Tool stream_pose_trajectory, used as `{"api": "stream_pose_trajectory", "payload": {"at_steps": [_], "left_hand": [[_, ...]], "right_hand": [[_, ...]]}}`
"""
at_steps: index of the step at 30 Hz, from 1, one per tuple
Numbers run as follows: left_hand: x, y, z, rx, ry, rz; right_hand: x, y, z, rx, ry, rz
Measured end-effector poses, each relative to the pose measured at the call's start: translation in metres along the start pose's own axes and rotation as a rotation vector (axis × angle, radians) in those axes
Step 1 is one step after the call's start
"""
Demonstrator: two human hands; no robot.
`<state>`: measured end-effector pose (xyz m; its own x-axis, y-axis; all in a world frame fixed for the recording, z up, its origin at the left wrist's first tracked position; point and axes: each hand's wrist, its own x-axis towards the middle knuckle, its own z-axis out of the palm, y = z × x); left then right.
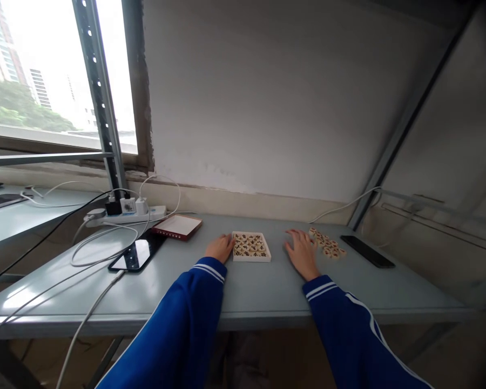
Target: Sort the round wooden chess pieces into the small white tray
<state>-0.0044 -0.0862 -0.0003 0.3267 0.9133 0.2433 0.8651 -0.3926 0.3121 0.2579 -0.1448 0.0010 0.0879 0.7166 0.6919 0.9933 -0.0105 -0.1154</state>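
Note:
A shallow white box (251, 258) stands on the desk in front of me, filled with rows of round xiangqi pieces (249, 245) bearing dark characters. My left hand (220, 248) holds the box at its left wall, fingers curled against the edge. To the right of the box, my right hand (302, 253) is over the desk with fingers apart and nothing in them. Just beyond that hand lies a loose group of xiangqi pieces (329, 246) with reddish characters, partly hidden by its fingers.
A dark red, white-topped box (178, 227) lies at the back left. Nearer are a phone (135, 255), white cables (93, 265) and a power strip (156, 212) with plugs. At the right is a flat black object (366, 251). A metal post (101, 92) rises at left.

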Motion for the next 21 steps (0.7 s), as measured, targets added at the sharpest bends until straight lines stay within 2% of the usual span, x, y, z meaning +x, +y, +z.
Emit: {"api": "stream_pose_trajectory", "payload": {"at_steps": [2, 4, 7, 9, 15, 21], "left_hand": [[0.004, -0.003, 0.002, 0.001, 0.026, 0.003], [0.012, -0.007, 0.004, -0.009, 0.039, 0.007], [0.025, -0.014, 0.004, -0.048, 0.006, 0.017], [0.033, -0.019, 0.004, -0.072, -0.028, 0.022], [0.045, -0.029, 0.005, -0.096, -0.024, 0.002], [0.044, -0.029, 0.008, -0.122, -0.021, 0.011]], "right_hand": [[0.006, 0.029, 0.012, -0.116, 0.063, 0.184], [0.011, 0.059, 0.023, -0.205, 0.071, 0.349], [0.021, 0.095, 0.035, -0.219, -0.026, 0.574], [0.028, 0.109, 0.042, -0.174, -0.13, 0.662], [0.051, 0.132, 0.059, -0.155, -0.361, 0.664], [0.071, 0.148, 0.073, -0.14, -0.458, 0.554]]}}
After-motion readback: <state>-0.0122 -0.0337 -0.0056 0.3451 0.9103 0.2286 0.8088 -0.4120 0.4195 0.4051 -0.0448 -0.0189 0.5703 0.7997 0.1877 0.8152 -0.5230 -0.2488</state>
